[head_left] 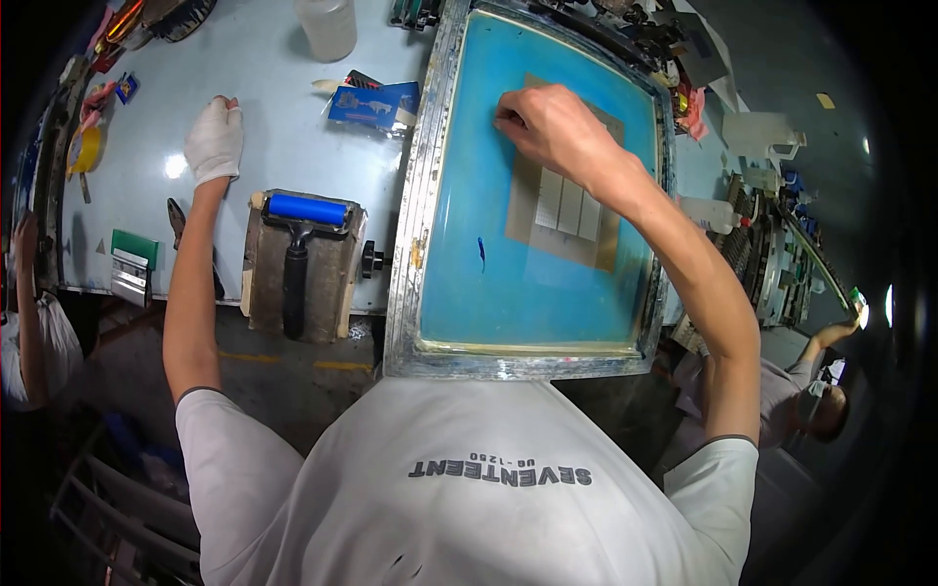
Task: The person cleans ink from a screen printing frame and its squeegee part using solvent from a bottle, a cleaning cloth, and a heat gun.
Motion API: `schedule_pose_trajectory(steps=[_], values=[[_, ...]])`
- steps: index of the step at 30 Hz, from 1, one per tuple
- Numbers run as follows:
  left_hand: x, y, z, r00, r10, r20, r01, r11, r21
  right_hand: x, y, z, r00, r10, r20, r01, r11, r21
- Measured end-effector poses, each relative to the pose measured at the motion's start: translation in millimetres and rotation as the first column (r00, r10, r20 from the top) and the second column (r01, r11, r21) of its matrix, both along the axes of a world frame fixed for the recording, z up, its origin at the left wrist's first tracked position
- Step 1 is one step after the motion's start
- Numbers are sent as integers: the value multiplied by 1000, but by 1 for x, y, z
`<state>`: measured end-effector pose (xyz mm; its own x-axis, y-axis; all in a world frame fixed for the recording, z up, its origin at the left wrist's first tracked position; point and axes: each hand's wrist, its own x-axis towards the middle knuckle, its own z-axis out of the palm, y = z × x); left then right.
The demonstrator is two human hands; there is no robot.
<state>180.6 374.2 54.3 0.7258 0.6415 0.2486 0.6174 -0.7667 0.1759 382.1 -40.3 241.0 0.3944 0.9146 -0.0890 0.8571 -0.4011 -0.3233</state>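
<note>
Although loosely curled, grasp unclear, the person's bare right hand (559, 127); beneath it, a smooth, blue, rectangular screen (469, 200).

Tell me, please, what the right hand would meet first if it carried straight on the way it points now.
Across the blue screen, the right hand would likely meet the frame's left rail first, though the hand's height is hard to judge.

Pale shirt (469, 518) (one white glove (214, 144)).
</note>
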Motion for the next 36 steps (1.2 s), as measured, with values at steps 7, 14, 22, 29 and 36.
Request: schedule_pose_trajectory(steps=[7,14,22,29,36], values=[[-1,2,0,1000,-6,9,6,1000,-15,-2,3,8,982,126,142,-102,981,-167],[3,4,-4,999,-10,46,9,1000,7,4,16,11,918,348,193,-241,872,-425],[0,-1,1,1000,-21,14,21,1000,-10,0,24,16,921,374,113,-322,890,-322],[1,3,-1,999,-45,9,45,998,37,8,25,14,943,325,70,-289,906,-308],[3,-3,1,998,-38,58,36,999,24,15,3,19,977,211,44,-192,943,-271]])
